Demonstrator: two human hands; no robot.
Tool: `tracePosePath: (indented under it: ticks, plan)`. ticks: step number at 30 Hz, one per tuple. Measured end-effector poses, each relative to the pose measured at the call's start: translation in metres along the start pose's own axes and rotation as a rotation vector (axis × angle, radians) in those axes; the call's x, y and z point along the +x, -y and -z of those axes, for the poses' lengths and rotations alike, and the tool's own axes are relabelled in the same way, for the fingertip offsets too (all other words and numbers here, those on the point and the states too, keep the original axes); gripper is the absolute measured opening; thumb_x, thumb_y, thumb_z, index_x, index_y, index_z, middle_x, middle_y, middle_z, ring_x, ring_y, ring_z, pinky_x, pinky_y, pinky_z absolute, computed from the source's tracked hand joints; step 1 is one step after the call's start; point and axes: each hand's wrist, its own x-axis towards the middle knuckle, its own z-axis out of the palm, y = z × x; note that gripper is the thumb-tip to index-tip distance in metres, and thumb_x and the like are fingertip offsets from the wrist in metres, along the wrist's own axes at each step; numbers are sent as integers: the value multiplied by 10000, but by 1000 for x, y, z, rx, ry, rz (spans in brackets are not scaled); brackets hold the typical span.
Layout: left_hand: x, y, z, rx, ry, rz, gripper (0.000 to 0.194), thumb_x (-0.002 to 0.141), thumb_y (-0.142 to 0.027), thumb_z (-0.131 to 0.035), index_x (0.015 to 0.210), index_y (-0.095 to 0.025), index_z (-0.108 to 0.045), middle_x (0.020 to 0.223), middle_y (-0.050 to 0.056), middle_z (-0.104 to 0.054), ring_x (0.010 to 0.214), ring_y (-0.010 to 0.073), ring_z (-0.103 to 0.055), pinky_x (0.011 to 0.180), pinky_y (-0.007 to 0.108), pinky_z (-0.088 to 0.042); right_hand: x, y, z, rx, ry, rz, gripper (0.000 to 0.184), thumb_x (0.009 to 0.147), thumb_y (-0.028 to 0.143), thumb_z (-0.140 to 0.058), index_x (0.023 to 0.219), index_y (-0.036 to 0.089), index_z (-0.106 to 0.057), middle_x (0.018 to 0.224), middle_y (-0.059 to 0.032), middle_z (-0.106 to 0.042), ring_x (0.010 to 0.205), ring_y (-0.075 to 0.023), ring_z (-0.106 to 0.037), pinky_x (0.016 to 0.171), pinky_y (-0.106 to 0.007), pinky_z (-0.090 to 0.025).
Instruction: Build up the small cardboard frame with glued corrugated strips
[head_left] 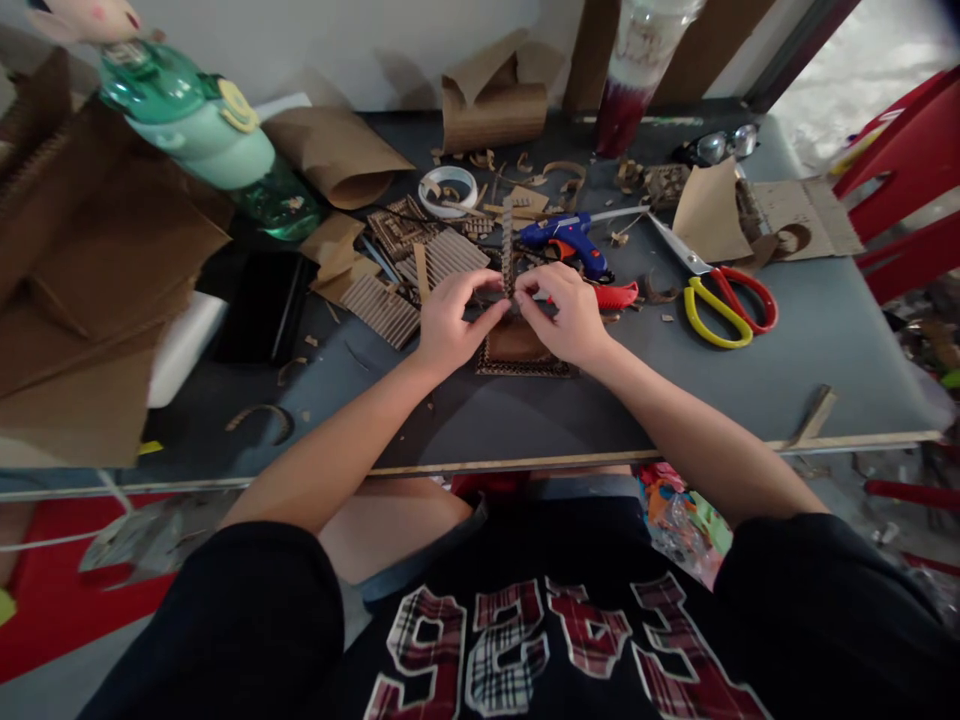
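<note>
Corrugated cardboard strip (508,235), in hand

Head view: narrow, ridged, brown, upright; lower end pinched by the curled left hand (454,320) and right hand (564,312), over a rectangular cardboard piece (525,368) with corrugated rim, near the table's (847,350) front edge. Toward the right edge: steel scissors (703,268), yellow and red handles. Plaid shirt lettering (506,650): not clearly legible.
</note>
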Motion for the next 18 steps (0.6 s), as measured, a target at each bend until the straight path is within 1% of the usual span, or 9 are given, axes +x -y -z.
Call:
tracePosePath:
  ticks: [3, 5, 9, 12, 15, 18]
  plan:
    - [1, 2, 1, -2, 31, -30, 419, 986, -539, -550, 1114, -170, -702, 1046, 90, -774, 976, 191, -724, 870, 307, -578, -1, 0, -1, -3, 25, 40, 115, 956, 218, -526, 858, 220, -585, 837, -40, -670, 828, -205, -598, 783, -359, -447]
    - [0, 4, 1, -27, 11, -42, 380, 985, -506, -572, 1085, -174, -729, 1010, 78, -783, 935, 178, -732, 844, 293, -586, -1, 0, -1, -18, 47, 63, 130, 966, 227, -511, 861, 219, -587, 829, -38, -663, 815, -203, -585, 771, -358, -434]
    - [-2, 7, 0, -91, -15, -24, 308, 977, -444, -613, 1060, -185, -757, 965, 62, -791, 877, 159, -739, 808, 273, -589, 0, -2, -1, -38, 91, 104, 153, 982, 244, -490, 874, 220, -595, 821, -34, -655, 803, -196, -566, 774, -356, -427]
    - [-2, 7, 0, -97, -14, -22, 280, 983, -404, -615, 1062, -179, -762, 969, 64, -792, 867, 155, -740, 792, 266, -586, 0, -4, -1, -42, 90, 121, 151, 979, 237, -487, 883, 217, -602, 839, -37, -658, 821, -194, -573, 783, -349, -435]
    - [-2, 5, 0, -96, -34, -55, 243, 985, -351, -617, 1058, -168, -759, 961, 60, -793, 852, 144, -738, 769, 253, -579, 1, -5, -2, -29, 78, 133, 142, 968, 224, -494, 877, 212, -602, 832, -37, -659, 818, -191, -579, 779, -340, -443]
    - [-1, 5, 1, -73, -44, -90, 229, 989, -330, -609, 1042, -165, -759, 960, 57, -796, 869, 146, -743, 786, 257, -580, 0, -5, -1, -14, 86, 153, 141, 964, 223, -499, 870, 206, -604, 813, -35, -664, 805, -190, -578, 777, -337, -448]
